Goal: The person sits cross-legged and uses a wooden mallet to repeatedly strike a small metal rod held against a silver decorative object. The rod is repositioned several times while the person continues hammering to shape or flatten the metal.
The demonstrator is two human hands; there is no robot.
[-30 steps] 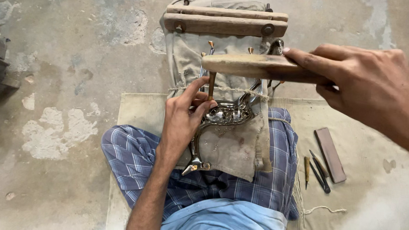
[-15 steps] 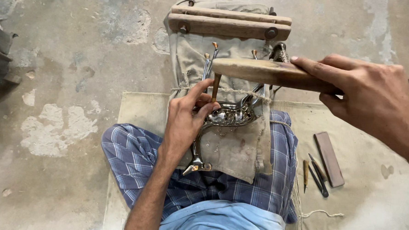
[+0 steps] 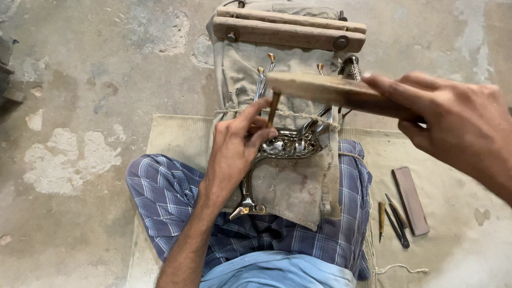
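Nearest the camera, the person's lap in a blue checked cloth carries a canvas-covered work block. On it lies an ornate silver metal piece, its long axis running from a pointed end near the lap up and away toward the clamp. The left hand rests on this piece, fingers pinching a small punch that stands nearly upright, tip down on the metal. Just above, the right hand is clenched around a wooden mallet, whose long axis lies almost level, head pointing left over the punch top. Beside the right knee lie a flat stone bar and loose chisels. Farthest, a wooden clamp crosses the block's top.
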